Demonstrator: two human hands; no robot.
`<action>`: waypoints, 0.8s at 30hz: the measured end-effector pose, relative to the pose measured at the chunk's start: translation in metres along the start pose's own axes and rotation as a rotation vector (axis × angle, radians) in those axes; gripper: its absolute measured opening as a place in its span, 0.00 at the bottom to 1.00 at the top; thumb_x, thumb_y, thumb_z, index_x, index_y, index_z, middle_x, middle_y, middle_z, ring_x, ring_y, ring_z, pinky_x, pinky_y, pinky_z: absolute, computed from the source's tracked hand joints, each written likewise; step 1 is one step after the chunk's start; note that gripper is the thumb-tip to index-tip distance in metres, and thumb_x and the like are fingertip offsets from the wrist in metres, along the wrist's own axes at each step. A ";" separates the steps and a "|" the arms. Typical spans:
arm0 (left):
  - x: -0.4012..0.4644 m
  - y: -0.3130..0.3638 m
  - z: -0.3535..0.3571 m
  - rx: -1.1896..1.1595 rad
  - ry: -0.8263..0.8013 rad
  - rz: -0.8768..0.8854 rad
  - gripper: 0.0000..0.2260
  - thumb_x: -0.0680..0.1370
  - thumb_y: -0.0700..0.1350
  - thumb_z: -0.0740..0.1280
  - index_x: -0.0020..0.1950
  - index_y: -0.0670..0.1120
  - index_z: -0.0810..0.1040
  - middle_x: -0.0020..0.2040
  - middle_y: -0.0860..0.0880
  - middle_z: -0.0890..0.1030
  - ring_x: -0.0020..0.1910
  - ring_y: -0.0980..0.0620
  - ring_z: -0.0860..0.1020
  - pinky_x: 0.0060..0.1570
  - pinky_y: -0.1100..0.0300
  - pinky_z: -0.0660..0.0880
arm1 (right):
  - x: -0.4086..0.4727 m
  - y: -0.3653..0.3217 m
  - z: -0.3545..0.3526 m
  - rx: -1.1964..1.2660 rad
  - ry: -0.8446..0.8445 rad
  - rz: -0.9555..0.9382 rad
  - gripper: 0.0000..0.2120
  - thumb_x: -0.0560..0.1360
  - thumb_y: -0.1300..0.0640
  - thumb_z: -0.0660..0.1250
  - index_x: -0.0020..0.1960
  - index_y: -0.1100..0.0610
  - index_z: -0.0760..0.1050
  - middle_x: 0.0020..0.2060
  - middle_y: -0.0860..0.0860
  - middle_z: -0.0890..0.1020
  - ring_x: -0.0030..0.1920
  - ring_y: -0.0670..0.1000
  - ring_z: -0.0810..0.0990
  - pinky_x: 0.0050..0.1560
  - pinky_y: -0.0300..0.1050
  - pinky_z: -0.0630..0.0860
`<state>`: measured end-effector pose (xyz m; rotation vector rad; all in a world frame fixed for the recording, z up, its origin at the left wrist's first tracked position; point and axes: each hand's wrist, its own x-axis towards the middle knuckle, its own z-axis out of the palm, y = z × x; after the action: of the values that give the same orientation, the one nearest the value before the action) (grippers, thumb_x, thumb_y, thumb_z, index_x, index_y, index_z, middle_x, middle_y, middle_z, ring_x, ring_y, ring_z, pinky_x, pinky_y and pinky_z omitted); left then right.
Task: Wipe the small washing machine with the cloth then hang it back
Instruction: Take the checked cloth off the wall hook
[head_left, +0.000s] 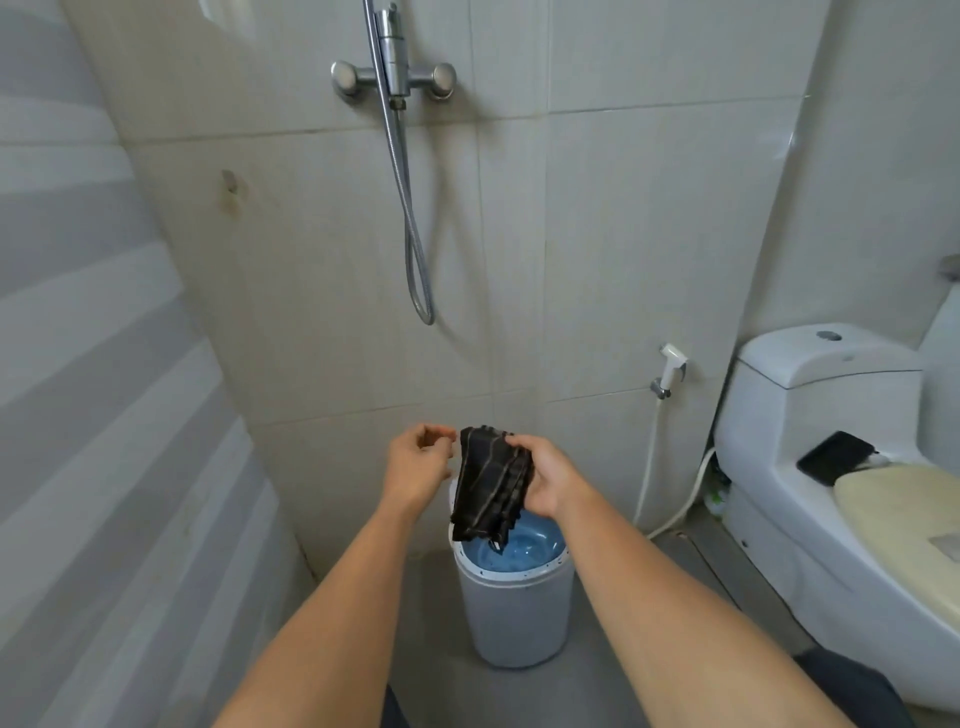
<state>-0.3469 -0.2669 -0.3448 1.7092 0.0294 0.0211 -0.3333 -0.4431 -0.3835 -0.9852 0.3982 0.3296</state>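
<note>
A small round washing machine (514, 618) stands on the floor by the tiled wall, white outside with an open blue tub. Above its opening hangs a dark checked cloth (491, 488), bunched and drooping. My right hand (545, 478) grips the cloth at its upper right edge. My left hand (418, 462) hovers just left of the cloth with its fingers loosely curled and nothing in it, not touching the fabric.
A white toilet (810, 467) with a cream seat cover and a black object on it stands at the right. A bidet sprayer (670, 369) and hose hang on the wall. A shower mixer (395, 78) with hose is mounted above. A wall panel runs along the left.
</note>
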 end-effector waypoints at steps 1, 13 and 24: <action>-0.003 -0.002 0.002 0.108 -0.027 0.022 0.08 0.80 0.43 0.68 0.58 0.45 0.81 0.57 0.46 0.83 0.59 0.45 0.81 0.50 0.61 0.78 | -0.002 -0.002 0.000 0.012 -0.002 -0.022 0.14 0.79 0.55 0.65 0.61 0.62 0.79 0.48 0.61 0.86 0.51 0.60 0.84 0.53 0.54 0.80; -0.026 -0.004 0.025 0.101 -0.229 0.027 0.26 0.68 0.43 0.81 0.65 0.47 0.77 0.55 0.49 0.85 0.51 0.52 0.84 0.56 0.55 0.81 | -0.039 -0.016 0.003 -0.093 0.010 -0.340 0.31 0.73 0.58 0.77 0.73 0.59 0.70 0.63 0.64 0.80 0.61 0.63 0.82 0.52 0.58 0.82; -0.027 0.009 0.036 -0.202 -0.228 -0.162 0.21 0.74 0.46 0.75 0.64 0.46 0.73 0.51 0.42 0.87 0.49 0.45 0.86 0.43 0.53 0.82 | -0.051 -0.005 -0.001 -0.398 0.256 -0.414 0.17 0.75 0.45 0.73 0.57 0.55 0.80 0.47 0.54 0.88 0.49 0.55 0.86 0.49 0.52 0.82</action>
<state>-0.3729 -0.3048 -0.3409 1.4941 -0.0035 -0.2827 -0.3756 -0.4512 -0.3564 -1.4761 0.3552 -0.1014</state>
